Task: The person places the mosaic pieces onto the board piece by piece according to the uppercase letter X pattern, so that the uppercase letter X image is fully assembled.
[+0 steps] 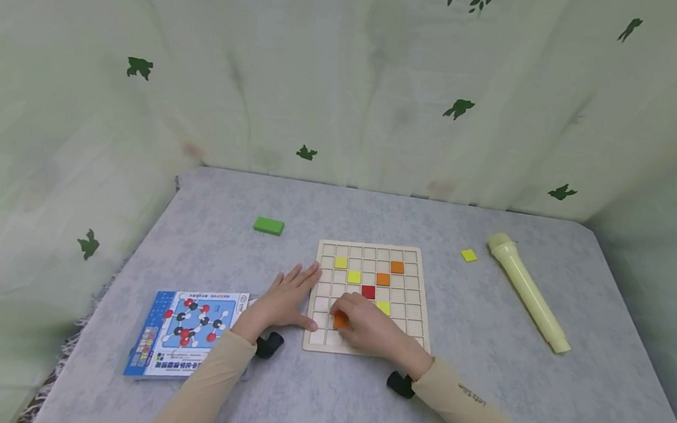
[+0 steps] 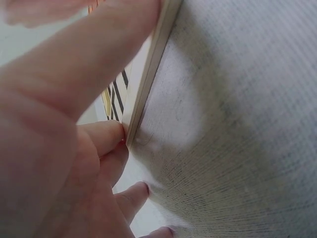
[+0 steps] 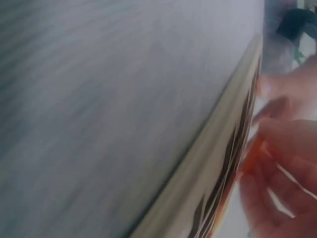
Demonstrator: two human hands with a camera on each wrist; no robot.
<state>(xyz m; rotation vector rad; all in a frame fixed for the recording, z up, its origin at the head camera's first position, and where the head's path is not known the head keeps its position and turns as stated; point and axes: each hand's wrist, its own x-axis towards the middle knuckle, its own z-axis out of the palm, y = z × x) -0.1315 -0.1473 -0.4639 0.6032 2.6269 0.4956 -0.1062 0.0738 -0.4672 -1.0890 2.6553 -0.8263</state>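
A square wooden grid board lies on the table, with yellow tiles, orange tiles and a red tile in some of its cells. Over its lower left part, my right hand pinches an orange tile; the right wrist view shows this orange tile between the fingers, close over the grid. My left hand is spread along the board's left side, thumb and fingertips at the edge. In the left wrist view, that thumb lies over the board's rim.
A boxed molecule-model set lies to the left, partly under my left forearm. Behind the board is a green block. To the right lie a loose yellow tile and a pale yellow tube. A curtain hangs behind the table.
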